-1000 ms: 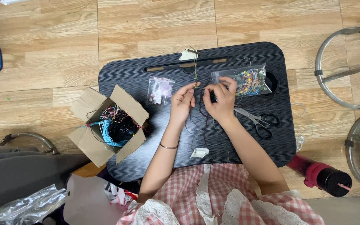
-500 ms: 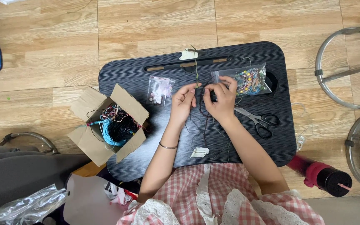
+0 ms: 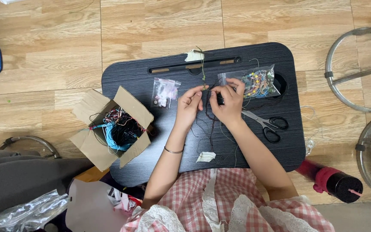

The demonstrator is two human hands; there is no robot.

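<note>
— Little has moved since the earlier frame: both hands stay at the middle of the black lap table, working the thin cords. Finger state?

— Left hand: fingertips pinched together on the cords. Right hand: fingers curled close, gripping dark strands.

— Location of cords?

— Taped at the table's far edge, running down between the hands.

— Surroundings?

— Bead bag just beyond the right hand; scissors beside its wrist; cardboard box of threads at left.
</note>
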